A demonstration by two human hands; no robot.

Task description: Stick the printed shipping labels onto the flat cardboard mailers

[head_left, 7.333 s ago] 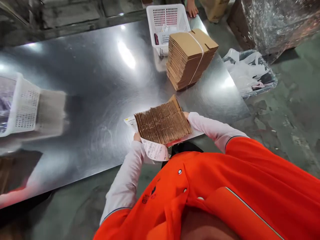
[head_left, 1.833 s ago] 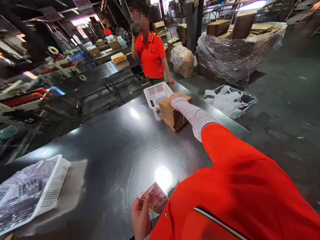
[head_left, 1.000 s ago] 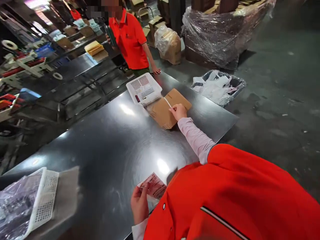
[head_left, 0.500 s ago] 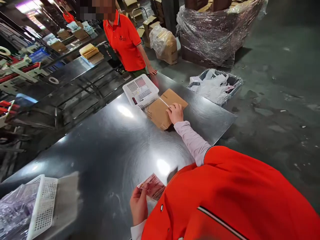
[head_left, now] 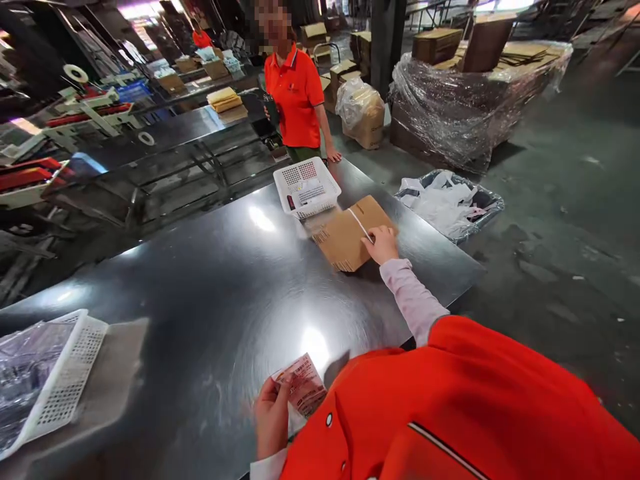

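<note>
My left hand (head_left: 273, 408) is low over the near edge of the metal table (head_left: 200, 287), pinching a pink-and-white printed packet (head_left: 306, 383) with a barcode between thumb and fingers. Something pale shows below the packet, mostly hidden by my red shirt. Stretched out to the right, my right hand (head_left: 383, 245) has its fingers closed at the white strap (head_left: 361, 223) around a flat cardboard bundle (head_left: 343, 241). Its near edge casts a shadow on the table. Just beyond the bundle stands a white perforated basket (head_left: 306, 208) with a few small items inside.
Another white basket (head_left: 67, 387), filled with clear plastic-wrapped goods, stands at the left. A person in a red shirt (head_left: 295, 93) rests a hand on the table's far corner. Beyond the right edge is a lined bin (head_left: 493, 207) of white scraps. Wrapped cartons (head_left: 445, 113) stand behind.
My view has turned, so the scene sits further right and more level. The cardboard bundle looks slightly farther from the basket, with my right hand still on its strap. My left hand keeps the packet.
</note>
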